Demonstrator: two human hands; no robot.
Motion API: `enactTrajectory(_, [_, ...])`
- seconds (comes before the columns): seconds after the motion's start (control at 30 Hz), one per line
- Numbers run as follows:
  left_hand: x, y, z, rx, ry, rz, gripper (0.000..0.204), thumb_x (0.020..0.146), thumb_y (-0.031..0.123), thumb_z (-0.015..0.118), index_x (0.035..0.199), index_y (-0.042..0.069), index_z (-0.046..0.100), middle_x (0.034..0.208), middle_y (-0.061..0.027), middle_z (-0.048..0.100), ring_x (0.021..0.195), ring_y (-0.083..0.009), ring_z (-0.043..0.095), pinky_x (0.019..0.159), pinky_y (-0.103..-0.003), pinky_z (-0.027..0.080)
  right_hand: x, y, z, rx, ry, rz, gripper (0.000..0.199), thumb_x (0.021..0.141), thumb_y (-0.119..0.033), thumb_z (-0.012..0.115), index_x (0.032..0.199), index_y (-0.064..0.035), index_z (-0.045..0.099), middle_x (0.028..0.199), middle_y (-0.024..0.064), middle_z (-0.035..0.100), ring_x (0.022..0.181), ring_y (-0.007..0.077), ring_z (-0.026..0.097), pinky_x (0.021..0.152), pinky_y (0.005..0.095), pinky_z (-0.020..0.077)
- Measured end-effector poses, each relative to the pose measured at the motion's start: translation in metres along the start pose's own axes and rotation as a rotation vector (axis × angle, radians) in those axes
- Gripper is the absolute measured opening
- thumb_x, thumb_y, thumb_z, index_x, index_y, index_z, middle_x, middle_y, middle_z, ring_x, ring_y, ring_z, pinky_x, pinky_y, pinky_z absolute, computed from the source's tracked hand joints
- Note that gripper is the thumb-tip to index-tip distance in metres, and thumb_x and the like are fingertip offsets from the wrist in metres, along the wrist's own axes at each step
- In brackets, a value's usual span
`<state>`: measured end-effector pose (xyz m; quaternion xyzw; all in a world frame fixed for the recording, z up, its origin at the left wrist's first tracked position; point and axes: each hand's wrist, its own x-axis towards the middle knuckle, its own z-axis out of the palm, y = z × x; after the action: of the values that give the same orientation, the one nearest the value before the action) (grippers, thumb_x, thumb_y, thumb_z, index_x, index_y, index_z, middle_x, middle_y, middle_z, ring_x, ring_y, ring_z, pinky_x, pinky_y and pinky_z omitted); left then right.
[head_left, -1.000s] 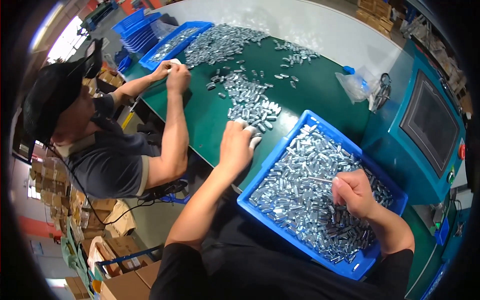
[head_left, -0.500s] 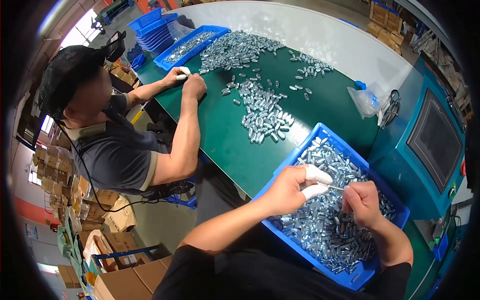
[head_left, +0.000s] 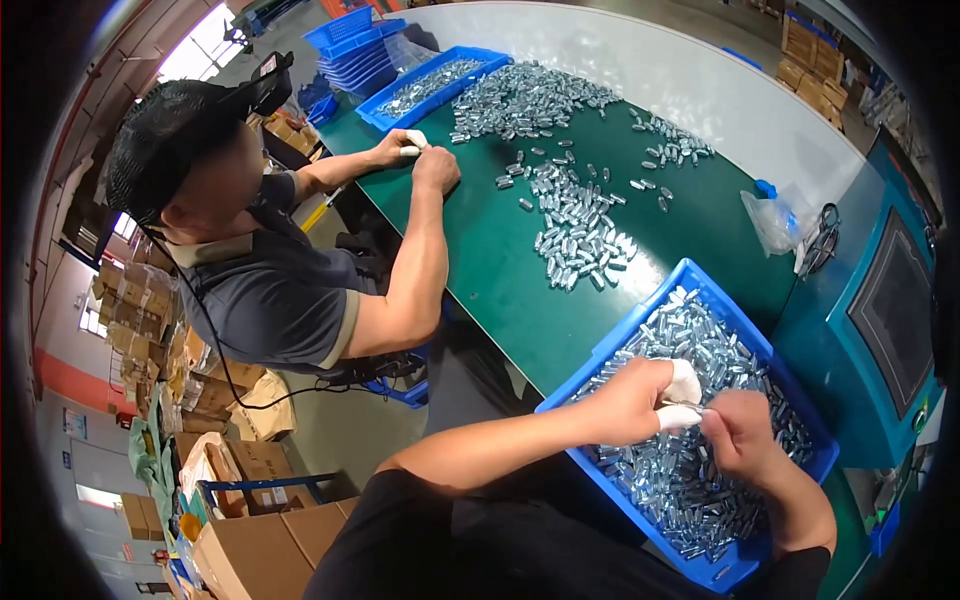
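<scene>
- My left hand [head_left: 632, 398] and right hand [head_left: 738, 432] meet over the blue bin [head_left: 640, 322], just above its heap of small silver metal pieces [head_left: 690, 480].
- My left hand is closed, its white-capped fingertips [head_left: 684, 385] pinching one thin metal piece [head_left: 682, 406] that pokes toward my right hand.
- My right hand is curled shut on the other end of that piece, working it between thumb and fingers; what exactly the fingers do to it is too small to tell.
- The bin is full nearly to its rim, so by my judgement most of the pieces are not yet handled.
- Beyond the bin, on the green table [head_left: 480, 250], lies a loose pile of similar pieces [head_left: 580, 225], and a larger heap [head_left: 525, 100] sits farther off; whether those are finished I cannot tell.
- Far across the table from the bin, a co-worker's hands [head_left: 420, 160] hold a small piece beside a second blue tray [head_left: 430, 85].
- A clear plastic bag [head_left: 775, 220] lies on the table beyond the bin.
</scene>
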<state>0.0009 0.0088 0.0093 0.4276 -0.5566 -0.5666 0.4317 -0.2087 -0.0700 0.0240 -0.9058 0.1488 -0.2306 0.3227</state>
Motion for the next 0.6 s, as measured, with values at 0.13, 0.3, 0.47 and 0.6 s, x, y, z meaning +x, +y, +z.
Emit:
enactTrajectory(0.13, [0.0,-0.006,0.0,0.173,0.079,0.204,0.017,0.086,0.007,0.076,0.094,0.002,0.062,0.081,-0.0089,0.069,0.072,-0.0188,0.069,0.063,-0.03,0.053,-0.01,-0.004,0.004,0.592,-0.104,0.547,0.043,0.1,-0.021,0.05,0.061,-0.0047,0.054,0.054,0.0051,0.056,0.042,0.0136,0.048,0.044,0.0282,0.0371])
enactTrajectory(0.3, [-0.005,-0.007,0.002,0.383,0.129,0.457,0.019,0.08,0.006,0.079,0.094,0.003,0.066,0.078,-0.0117,0.065,0.07,-0.0323,0.065,0.063,-0.038,0.052,-0.009,-0.011,0.004,0.946,-0.11,0.701,0.044,0.104,-0.026,0.049,0.067,-0.003,0.058,0.054,0.0031,0.056,0.045,0.0092,0.049,0.045,0.0251,0.0386])
enactTrajectory(0.47, [0.002,-0.005,-0.001,0.4,0.124,0.512,0.022,0.08,0.005,0.078,0.099,0.005,0.066,0.083,-0.0133,0.066,0.073,-0.0329,0.066,0.063,-0.039,0.052,-0.01,-0.003,-0.001,0.806,-0.142,0.673,0.043,0.104,-0.024,0.049,0.067,-0.0035,0.058,0.054,0.0022,0.055,0.047,0.0084,0.051,0.046,0.0246,0.0392])
enactTrajectory(0.6, [-0.014,-0.003,-0.004,0.485,0.203,0.464,0.02,0.082,0.006,0.076,0.099,0.003,0.066,0.08,-0.0128,0.069,0.07,-0.0312,0.068,0.063,-0.037,0.053,0.0,-0.014,-0.006,0.338,-0.108,0.327,0.035,0.097,-0.015,0.052,0.064,-0.0037,0.057,0.052,0.0056,0.052,0.045,0.0151,0.052,0.046,0.0302,0.0386])
